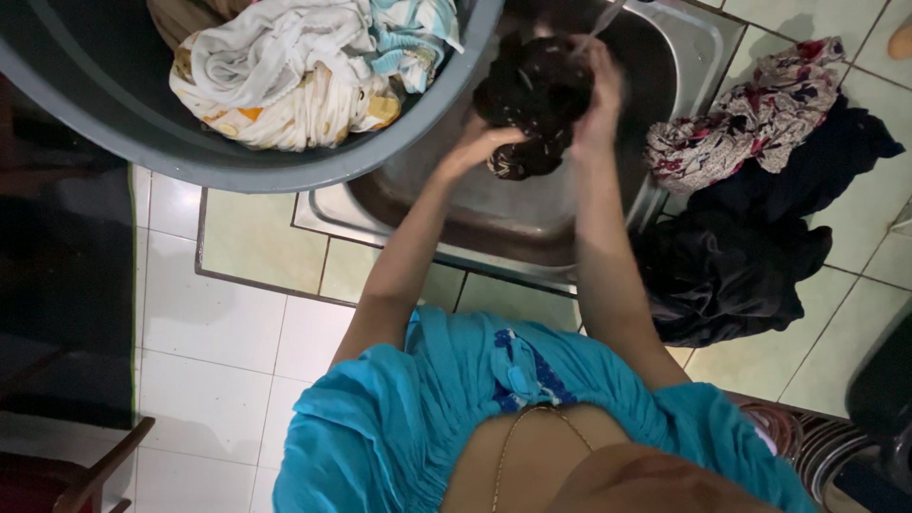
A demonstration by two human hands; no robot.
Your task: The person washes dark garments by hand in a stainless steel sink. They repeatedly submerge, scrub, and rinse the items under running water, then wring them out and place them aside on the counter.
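Over a steel sink [532, 223] I hold a wet dark cloth [532, 95] bunched up between both hands. My left hand [480, 142] grips its lower left side. My right hand [600, 90] closes on its upper right side, blurred by motion. A thin stream of water [604, 19] falls from above onto the cloth. The tap itself is out of view.
A big grey tub [142, 133] with white, yellow and pale blue laundry [304, 66] sits left of the sink. On the tiled counter at the right lie a floral cloth [750, 119] and dark garments [741, 256]. A wooden chair [66, 475] stands bottom left.
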